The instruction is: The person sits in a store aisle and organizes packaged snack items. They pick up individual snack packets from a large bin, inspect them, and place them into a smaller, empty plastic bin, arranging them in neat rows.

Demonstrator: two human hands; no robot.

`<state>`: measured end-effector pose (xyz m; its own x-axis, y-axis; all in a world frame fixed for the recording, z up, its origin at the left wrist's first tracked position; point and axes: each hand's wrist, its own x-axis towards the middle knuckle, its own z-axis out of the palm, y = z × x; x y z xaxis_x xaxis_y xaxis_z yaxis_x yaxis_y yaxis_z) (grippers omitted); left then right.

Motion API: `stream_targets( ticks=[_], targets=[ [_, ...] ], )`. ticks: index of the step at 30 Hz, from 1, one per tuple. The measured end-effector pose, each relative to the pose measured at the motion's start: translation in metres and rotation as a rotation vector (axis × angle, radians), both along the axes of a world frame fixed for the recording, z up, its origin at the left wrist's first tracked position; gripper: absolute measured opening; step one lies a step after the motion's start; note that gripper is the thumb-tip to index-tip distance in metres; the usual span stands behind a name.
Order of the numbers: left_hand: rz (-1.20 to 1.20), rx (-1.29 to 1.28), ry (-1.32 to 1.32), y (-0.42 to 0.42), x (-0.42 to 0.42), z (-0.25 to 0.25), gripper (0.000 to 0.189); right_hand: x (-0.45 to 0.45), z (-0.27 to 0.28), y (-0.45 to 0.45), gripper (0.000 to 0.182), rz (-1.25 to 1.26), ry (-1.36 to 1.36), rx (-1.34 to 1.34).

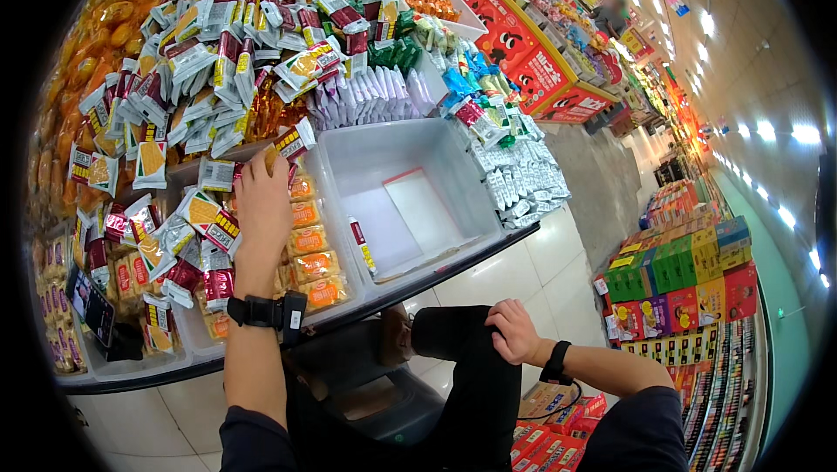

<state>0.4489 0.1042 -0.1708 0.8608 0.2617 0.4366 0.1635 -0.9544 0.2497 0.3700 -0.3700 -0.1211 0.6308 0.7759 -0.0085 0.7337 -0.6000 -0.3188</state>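
My left hand (263, 194) reaches into the wafer-like snack packets with silver, yellow and maroon wrappers. One packet (293, 140) lies at its fingertips and another packet (219, 174) beside its left edge; whether the fingers grip either is hidden. Orange-and-white wrapped cakes (307, 238) stand in a column right of my wrist. Farther right is a translucent plastic bin (340, 145). It holds a single narrow packet (361, 244) and a white sheet (422, 207) with a red edge. My right hand (513, 329) rests on my bent knee, holding nothing, fingers slightly apart.
A large heap of packets (203, 67) covers the bins behind my left hand. A phone (91, 308) on a stand sits at the left front. White-wrapped sweets (523, 174) fill the right corner. Boxed goods (680, 276) are stacked across the aisle; a person (611, 14) stands far off.
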Motion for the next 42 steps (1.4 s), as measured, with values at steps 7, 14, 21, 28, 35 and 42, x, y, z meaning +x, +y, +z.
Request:
stream_targets(
  ticks=[7, 14, 21, 28, 35, 42],
  targets=[
    [0.064, -0.168, -0.117, 0.0, 0.0, 0.005, 0.049, -0.002, 0.0, 0.004, 0.025, -0.01, 0.006, -0.014],
    [0.157, -0.373, -0.253, 0.001, -0.005, 0.016, 0.042, -0.004, -0.002, -0.003, 0.024, -0.028, 0.002, 0.016],
    [0.136, -0.492, -0.242, -0.004, -0.011, 0.019, 0.039, -0.015, 0.018, 0.025, 0.02, -0.066, -0.092, -0.055],
    [0.088, -0.232, -0.358, 0.004, -0.019, -0.003, 0.048, -0.069, 0.163, 0.147, 0.052, -0.258, 0.593, 0.577],
    [0.08, -0.346, -0.13, -0.004, -0.03, 0.008, 0.051, -0.088, 0.215, 0.118, 0.054, -0.203, 0.798, 1.072],
    [0.04, -0.289, -0.09, -0.009, -0.022, 0.004, 0.054, -0.097, 0.219, 0.087, 0.056, -0.248, 0.795, 1.212]
  ],
)
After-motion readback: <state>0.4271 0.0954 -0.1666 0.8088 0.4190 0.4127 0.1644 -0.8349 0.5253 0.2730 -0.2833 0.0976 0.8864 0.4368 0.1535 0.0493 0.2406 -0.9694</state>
